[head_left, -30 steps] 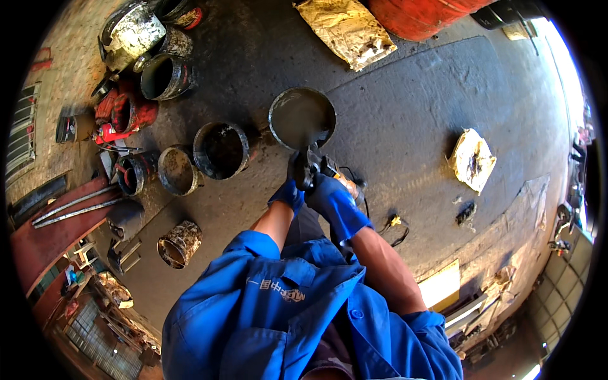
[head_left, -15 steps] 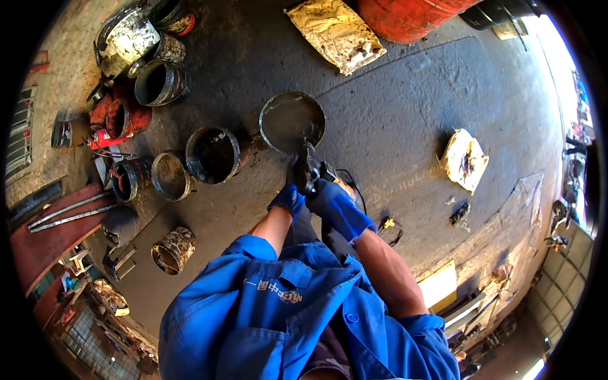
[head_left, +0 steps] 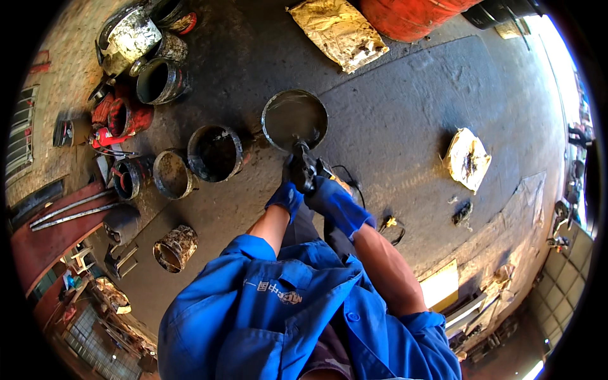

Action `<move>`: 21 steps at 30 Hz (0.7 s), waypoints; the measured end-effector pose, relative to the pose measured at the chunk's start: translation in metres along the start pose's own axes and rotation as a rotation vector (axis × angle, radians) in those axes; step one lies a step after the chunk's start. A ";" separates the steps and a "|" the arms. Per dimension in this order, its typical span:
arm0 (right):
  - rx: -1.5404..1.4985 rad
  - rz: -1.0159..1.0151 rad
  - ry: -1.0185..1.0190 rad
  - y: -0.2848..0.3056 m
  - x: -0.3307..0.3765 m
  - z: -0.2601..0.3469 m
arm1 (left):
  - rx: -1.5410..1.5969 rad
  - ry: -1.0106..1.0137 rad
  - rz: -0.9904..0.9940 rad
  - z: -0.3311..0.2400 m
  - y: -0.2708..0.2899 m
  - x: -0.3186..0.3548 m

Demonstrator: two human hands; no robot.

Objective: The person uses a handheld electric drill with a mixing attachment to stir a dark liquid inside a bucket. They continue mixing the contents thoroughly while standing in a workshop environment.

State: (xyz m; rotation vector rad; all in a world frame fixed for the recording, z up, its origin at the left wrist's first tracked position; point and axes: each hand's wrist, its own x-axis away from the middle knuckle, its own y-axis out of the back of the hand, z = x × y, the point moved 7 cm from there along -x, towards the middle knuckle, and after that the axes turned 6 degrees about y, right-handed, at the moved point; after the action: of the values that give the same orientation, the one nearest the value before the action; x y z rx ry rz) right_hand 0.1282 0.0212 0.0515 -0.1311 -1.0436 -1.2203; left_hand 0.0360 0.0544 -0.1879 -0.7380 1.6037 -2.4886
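Both my hands, in blue and black gloves, are closed around a dark corded power drill (head_left: 304, 172) with an orange part on its body. My left hand (head_left: 288, 195) grips its left side, and my right hand (head_left: 337, 201) wraps the rear part on the right. The drill's front end points down over the near part of a round bucket (head_left: 327, 119). Grey-brown liquid (head_left: 288, 117) fills the bucket, and a small disturbed patch shows by the tool's tip. How deep the tip reaches is hidden. A black cord (head_left: 360, 190) trails from the drill's right side.
Left of the bucket stand a dark open bucket (head_left: 240, 155) and a brownish one (head_left: 190, 183). More pails (head_left: 161, 82) and a red container (head_left: 136, 117) crowd the far left. A yellowish sack (head_left: 339, 31) lies ahead near a red drum (head_left: 411, 16). A yellow plug (head_left: 391, 221) rests right.
The drill's front end has swung slightly left over the bucket, with both hands still holding it. The whole view has shifted a little; the surroundings stay put.
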 end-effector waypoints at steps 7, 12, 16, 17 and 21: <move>-0.032 -0.004 -0.056 0.000 0.001 0.017 | -0.253 -0.056 -0.160 -0.013 0.022 0.010; -0.022 0.003 -0.025 0.005 0.001 0.021 | -0.065 0.079 0.267 -0.018 0.014 0.007; -0.036 -0.053 -0.026 -0.001 0.003 0.009 | -0.087 0.138 0.116 -0.003 0.030 -0.001; -0.044 -0.057 -0.013 -0.004 0.001 0.011 | -0.017 0.082 0.105 -0.006 0.032 -0.003; 0.034 -0.032 -0.085 0.002 0.003 0.015 | 0.006 0.127 0.257 0.002 0.006 0.008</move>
State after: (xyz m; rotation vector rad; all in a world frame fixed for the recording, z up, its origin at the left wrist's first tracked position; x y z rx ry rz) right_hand 0.1203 0.0286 0.0631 -0.1414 -1.1433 -1.2336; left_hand 0.0288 0.0474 -0.1892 -0.3520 1.6133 -2.3936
